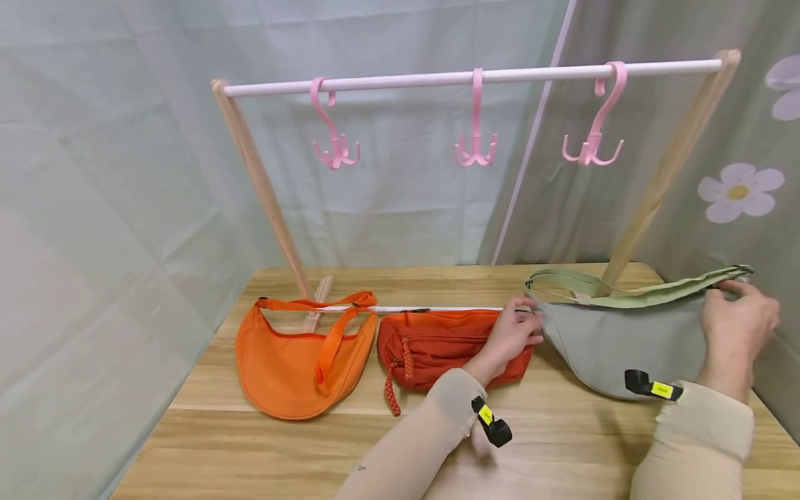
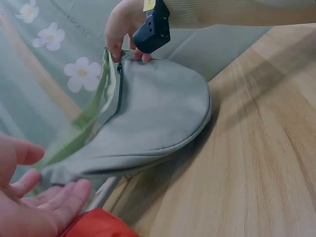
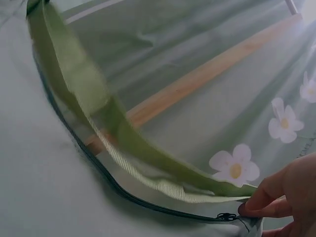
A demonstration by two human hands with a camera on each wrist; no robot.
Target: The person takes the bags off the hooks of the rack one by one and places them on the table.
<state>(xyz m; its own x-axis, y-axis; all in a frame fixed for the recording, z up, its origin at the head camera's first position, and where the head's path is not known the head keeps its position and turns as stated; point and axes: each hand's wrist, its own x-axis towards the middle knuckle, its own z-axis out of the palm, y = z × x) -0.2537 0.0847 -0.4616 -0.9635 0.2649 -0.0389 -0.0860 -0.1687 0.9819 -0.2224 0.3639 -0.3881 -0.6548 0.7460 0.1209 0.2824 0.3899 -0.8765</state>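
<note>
A grey crescent-shaped shoulder bag (image 1: 631,340) with a light green strap (image 1: 662,294) is held up at its right end, its rounded bottom at the tabletop. My right hand (image 1: 737,316) pinches that upper right corner by the strap end; in the right wrist view, thumb and fingers (image 3: 276,197) close on it beside the zipper pull (image 3: 227,216). At the bag's left end is my left hand (image 1: 515,330), fingers (image 2: 69,200) loosely extended at the corner with the thumb apart. A red zippered bag (image 1: 450,347) lies partly behind my left forearm.
An orange crescent bag (image 1: 300,368) lies at the left on the wooden table (image 1: 206,430). Behind the bags stands a rack with wooden legs and a white rail (image 1: 406,80). From the rail hang pink hooks: left (image 1: 337,149), middle (image 1: 477,139) and right (image 1: 594,142). Fabric curtains surround the table.
</note>
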